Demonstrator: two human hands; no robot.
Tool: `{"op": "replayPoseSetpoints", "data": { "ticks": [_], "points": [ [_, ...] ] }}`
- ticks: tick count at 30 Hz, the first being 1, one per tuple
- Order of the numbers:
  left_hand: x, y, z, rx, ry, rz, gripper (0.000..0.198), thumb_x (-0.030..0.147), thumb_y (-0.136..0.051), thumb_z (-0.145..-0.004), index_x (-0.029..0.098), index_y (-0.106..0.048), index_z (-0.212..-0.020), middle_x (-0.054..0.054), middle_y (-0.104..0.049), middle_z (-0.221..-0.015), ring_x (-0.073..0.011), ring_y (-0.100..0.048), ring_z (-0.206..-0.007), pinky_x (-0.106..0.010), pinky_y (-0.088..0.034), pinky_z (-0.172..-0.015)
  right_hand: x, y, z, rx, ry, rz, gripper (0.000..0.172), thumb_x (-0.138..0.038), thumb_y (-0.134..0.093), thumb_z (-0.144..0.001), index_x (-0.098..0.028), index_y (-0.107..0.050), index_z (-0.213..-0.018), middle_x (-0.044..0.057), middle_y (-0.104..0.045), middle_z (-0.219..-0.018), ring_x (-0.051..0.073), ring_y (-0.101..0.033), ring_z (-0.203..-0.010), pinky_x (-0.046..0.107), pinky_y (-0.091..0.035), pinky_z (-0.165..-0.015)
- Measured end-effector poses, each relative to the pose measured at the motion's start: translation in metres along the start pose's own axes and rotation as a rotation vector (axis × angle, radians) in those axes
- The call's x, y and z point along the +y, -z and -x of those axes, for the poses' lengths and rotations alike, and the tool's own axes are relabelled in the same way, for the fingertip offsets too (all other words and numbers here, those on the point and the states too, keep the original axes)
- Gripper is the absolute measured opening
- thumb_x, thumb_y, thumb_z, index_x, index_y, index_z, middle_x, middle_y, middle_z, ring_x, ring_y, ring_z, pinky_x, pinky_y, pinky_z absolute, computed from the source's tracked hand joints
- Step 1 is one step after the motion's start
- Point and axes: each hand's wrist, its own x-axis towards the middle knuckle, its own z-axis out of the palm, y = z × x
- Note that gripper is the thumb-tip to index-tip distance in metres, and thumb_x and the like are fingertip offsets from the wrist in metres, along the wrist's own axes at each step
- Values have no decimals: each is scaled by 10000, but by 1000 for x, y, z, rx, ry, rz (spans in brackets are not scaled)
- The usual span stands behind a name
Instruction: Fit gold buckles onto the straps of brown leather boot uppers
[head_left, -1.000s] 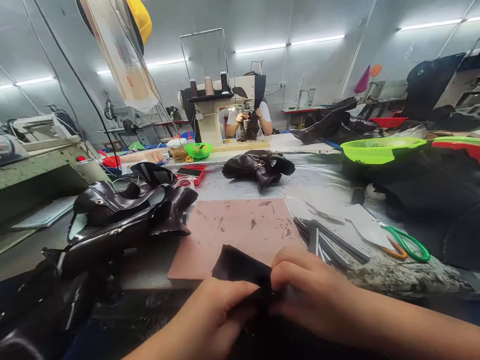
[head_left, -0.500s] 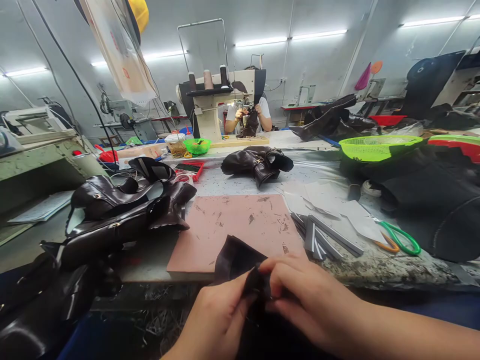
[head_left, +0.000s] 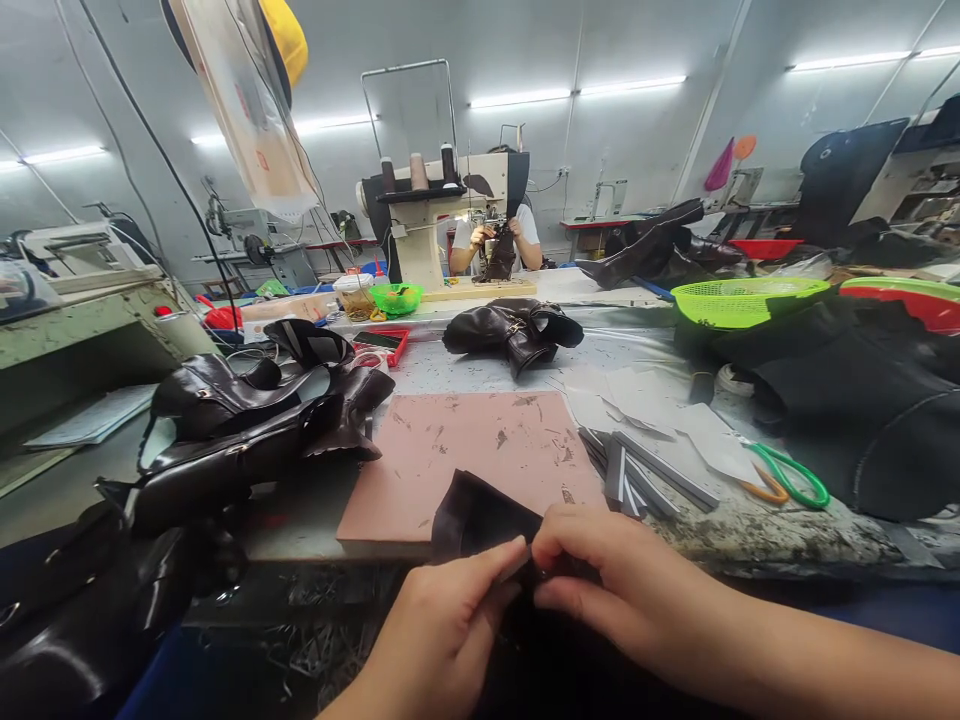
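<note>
A dark piece of material, probably leather or lining, is gripped at the front edge of the pink board. My left hand holds it from the left, with the thumb lying along its edge. My right hand pinches the same edge from the right, fingers curled close to the left thumb. One stiff flap stands up over the board; the lower part hangs into shadow, where its shape is lost. Several grey strips lie to the right of the board.
Glossy dark boot uppers are heaped at left, and another upper lies behind the board. Green-handled scissors, white sheets, a green basket and black material are at right. Across the table a person works at a sewing machine.
The fold between my fingers has flattened down, and my left thumb now lies straighter along the edge. My right hand has shifted slightly right. The whole view has tilted a little.
</note>
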Motion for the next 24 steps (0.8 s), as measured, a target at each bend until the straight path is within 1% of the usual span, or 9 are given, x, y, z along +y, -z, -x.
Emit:
{"op": "replayPoseSetpoints", "data": {
  "ticks": [3, 6, 8, 11, 14, 17, 20, 22, 24],
  "points": [
    [7, 2, -2, -68, 40, 72, 246, 266, -418, -882, 209, -657, -902, 9, -674, -754, -119, -596, -650, -178, -433, -607, 1, 4, -3, -45, -99, 9, 121, -162, -611, -741, -186, -507, -684, -12, -562, -716, 144, -516, -704, 239, -376, -610],
    [9, 6, -3, -153, 81, 228, 221, 253, -423, -879, 216, -639, -904, 15, -662, -809, -129, -593, -749, -191, -427, -684, 5, 5, -5, -34, -197, -67, 168, -199, -652, -702, -192, -512, -794, -29, -542, -685, 125, -510, -609, 225, -372, -543],
    [6, 6, -2, -161, 110, 280, 166, 228, -454, -857, 211, -611, -906, 15, -648, -838, -132, -578, -789, -203, -418, -721, 6, 5, -5, -44, -109, -105, 191, -182, -627, -714, -196, -521, -872, -10, -551, -804, 99, -502, -585, 218, -388, -544],
    [-2, 2, 0, -66, 181, 271, 56, 246, -509, -817, 194, -516, -835, 28, -586, -743, -112, -511, -687, -200, -396, -627, 5, 7, -3, -45, 83, -46, 89, -132, -589, -712, -183, -535, -761, 29, -533, -961, 120, -527, -735, 231, -417, -644],
    [-7, -2, 2, -26, 205, 280, 133, 277, -523, -802, 198, -420, -775, 42, -510, -675, -100, -445, -616, -199, -364, -561, 0, 10, -2, -68, 91, 20, 130, -107, -593, -670, -181, -544, -765, 26, -577, -887, 156, -536, -796, 252, -423, -684],
    [-4, 0, 1, -36, 203, 301, 164, 204, -571, -738, 203, -419, -800, 28, -537, -745, -116, -491, -674, -204, -386, -602, -6, 11, -2, -140, 77, 92, 152, -113, -548, -722, -184, -578, -852, 30, -621, -840, 165, -557, -767, 267, -429, -679],
    [3, 5, -2, -127, 121, 146, 146, 161, -574, -715, 205, -532, -848, 5, -605, -799, -139, -532, -705, -203, -388, -626, -10, 10, -1, -159, 186, 198, 143, -83, -496, -748, -167, -580, -828, 49, -626, -810, 165, -560, -743, 260, -433, -664],
    [7, 6, -3, -223, 11, 24, 123, 150, -511, -756, 202, -609, -811, 1, -629, -745, -133, -533, -649, -197, -366, -598, -11, 10, -1, -171, 354, 306, 148, -64, -480, -729, -170, -570, -782, 43, -614, -754, 157, -538, -684, 256, -429, -649],
    [9, 6, -1, -290, -59, -19, 198, 110, -462, -761, 188, -643, -734, 14, -609, -659, -113, -512, -583, -187, -337, -555, -13, 14, 0, -197, 551, 448, 146, -68, -471, -724, -184, -559, -732, 30, -592, -697, 149, -495, -621, 259, -422, -643]
  ]
}}
